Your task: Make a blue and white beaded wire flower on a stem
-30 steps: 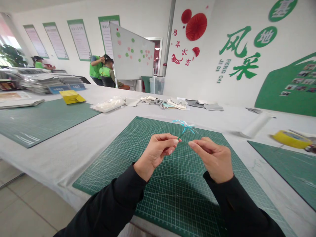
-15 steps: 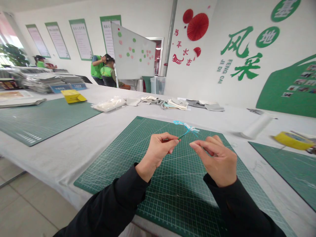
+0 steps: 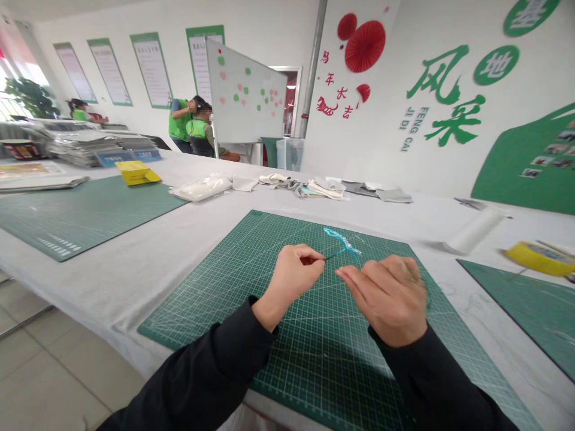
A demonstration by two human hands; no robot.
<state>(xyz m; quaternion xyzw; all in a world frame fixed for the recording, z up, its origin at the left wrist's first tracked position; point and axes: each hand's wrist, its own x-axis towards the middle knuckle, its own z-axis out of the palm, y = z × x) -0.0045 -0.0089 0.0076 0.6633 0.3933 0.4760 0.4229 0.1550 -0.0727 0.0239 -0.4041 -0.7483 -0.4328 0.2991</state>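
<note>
Sprig (image 3: 346, 243) looks light and fragile, best held by the stem (image 3: 331, 256) the left hand (image 3: 293, 274) pinches, right hand (image 3: 390, 299) nearby, fingertips together

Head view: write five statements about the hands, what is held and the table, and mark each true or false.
1. The left hand pinches the dark stem of a blue sprig. True.
2. The blue sprig lies on the floor. False: it is held above the central green mat.
3. The right hand has its fingers curled. True.
4. Both forearms are bare. False: black sleeves cover them.
5. A yellow card is left of the white plastic packet. True.
</note>
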